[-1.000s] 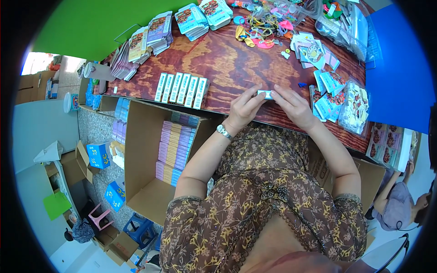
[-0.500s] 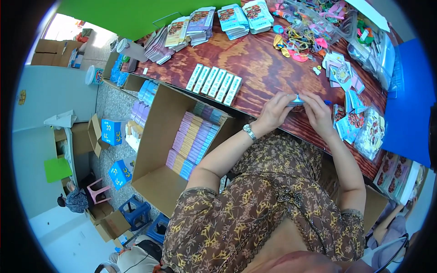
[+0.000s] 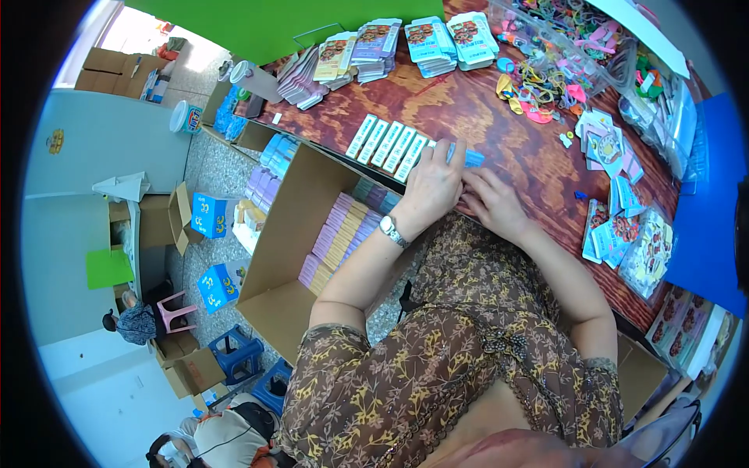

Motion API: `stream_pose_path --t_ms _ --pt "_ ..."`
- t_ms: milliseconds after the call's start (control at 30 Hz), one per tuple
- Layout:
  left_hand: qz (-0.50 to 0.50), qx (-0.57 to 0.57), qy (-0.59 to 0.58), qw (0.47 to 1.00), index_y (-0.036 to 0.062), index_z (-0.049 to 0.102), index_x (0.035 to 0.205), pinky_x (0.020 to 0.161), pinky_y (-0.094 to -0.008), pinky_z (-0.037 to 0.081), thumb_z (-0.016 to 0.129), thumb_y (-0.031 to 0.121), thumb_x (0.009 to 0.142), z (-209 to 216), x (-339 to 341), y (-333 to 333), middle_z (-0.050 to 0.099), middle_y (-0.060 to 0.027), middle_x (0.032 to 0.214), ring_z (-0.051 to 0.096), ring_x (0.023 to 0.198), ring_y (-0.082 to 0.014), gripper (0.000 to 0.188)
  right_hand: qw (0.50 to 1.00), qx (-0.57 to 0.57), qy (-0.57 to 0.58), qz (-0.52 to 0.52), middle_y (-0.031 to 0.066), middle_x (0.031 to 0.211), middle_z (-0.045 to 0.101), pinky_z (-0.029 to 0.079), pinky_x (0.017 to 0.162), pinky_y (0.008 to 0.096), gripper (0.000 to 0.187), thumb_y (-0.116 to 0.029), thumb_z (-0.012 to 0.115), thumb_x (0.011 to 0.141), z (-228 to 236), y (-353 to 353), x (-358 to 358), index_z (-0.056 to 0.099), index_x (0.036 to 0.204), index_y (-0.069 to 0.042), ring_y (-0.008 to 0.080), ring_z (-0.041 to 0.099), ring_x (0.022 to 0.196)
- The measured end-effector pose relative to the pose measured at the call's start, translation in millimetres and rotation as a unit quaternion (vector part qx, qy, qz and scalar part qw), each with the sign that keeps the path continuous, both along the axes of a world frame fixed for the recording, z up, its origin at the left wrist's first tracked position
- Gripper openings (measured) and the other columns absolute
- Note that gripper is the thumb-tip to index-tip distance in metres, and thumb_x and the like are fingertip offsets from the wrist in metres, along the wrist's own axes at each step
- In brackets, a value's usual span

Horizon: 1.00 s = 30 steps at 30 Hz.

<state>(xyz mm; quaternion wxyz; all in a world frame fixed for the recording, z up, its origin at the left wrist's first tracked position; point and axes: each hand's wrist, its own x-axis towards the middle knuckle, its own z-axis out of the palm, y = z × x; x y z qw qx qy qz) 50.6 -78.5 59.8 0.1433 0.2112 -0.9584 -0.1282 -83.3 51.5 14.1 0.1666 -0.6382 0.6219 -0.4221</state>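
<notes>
the left hand [image 3: 429,186] and right hand [image 3: 497,206] had moved nearer the row of boxes [image 3: 388,147] on the bench [image 3: 476,101]; a blue piece [image 3: 473,158] showed just beyond their bent fingers [image 3: 442,150], whose hold i could not tell.

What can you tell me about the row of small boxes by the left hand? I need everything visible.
The row of small boxes consists of slim cartons, apparently paperboard, with whitish upward-facing sides bearing dark print. They stand close together, side by side, near the front edge of the wooden table. The left hand partly hides the right end, so contact there is unclear.
</notes>
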Motion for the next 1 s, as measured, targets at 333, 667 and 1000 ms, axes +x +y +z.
stream_pose_path --t_ms 333,667,1000 --pt "0.258 0.112 0.087 0.956 -0.0032 0.056 0.137 0.103 -0.0424 0.045 0.065 0.033 0.098 -24.4 90.7 -119.2 0.058 -0.0262 0.133 0.057 0.121 -0.036 0.053 0.989 0.077 0.072 -0.105 0.0186 0.139 0.049 0.054 0.09 0.0455 0.079 -0.023 0.079 0.083 -8.8 -28.1 13.2 0.04 0.152 -0.014 0.0357 0.059 0.113" --pt "0.234 0.186 0.113 0.948 -0.0002 0.058 0.135 0.092 -0.037 0.052 0.061 0.036 0.1 -49.6 94.3 -126.5 0.071 -0.021 0.114 0.07 0.106 -0.0271 0.05 0.976 0.16 0.146 -0.037 0.0194 0.126 0.05 0.049 0.097 0.0508 0.114 -0.04 0.085 0.069 9.7 -37.8 -17.7 0.022 0.161 -0.017 0.0394 0.051 0.116" --pt "0.211 0.206 0.104 0.95 0.0023 0.056 0.138 0.097 -0.0407 0.05 0.062 0.033 0.099 -44.0 80.5 -129.1 0.068 -0.0229 0.119 0.067 0.112 -0.0324 0.05 0.99 0.128 -0.038 -0.038 0.0297 0.146 0.038 0.035 0.114 0.0524 0.11 -0.03 0.083 0.076 -20.5 -66.0 33.6 0.017 0.161 -0.011 0.0499 0.039 0.136"
